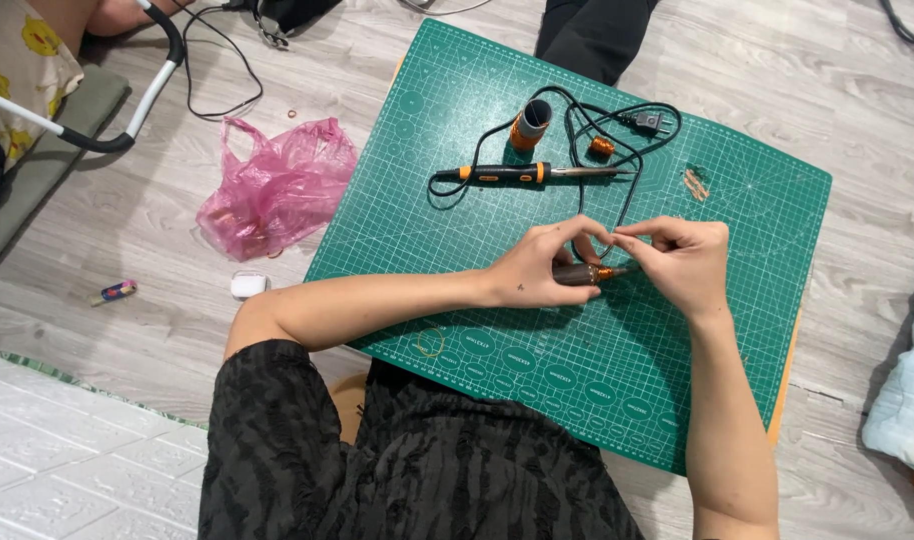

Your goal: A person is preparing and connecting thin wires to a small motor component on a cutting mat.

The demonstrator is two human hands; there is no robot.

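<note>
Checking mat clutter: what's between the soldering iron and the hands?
Head view: only a black cord crosses bare green cutting mat between soldering iron and left hand, right hand.

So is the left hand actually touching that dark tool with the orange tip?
Touching. The head view shows the left hand wrapped over the dark tool, its fingers closed on the body with no gap.

Both bare forearms reach forward and converge. The left hand lies palm down with fingers curled, thumb and forefinger pinched. The right hand faces it, fingertips pinched together, almost touching the left's.
</note>
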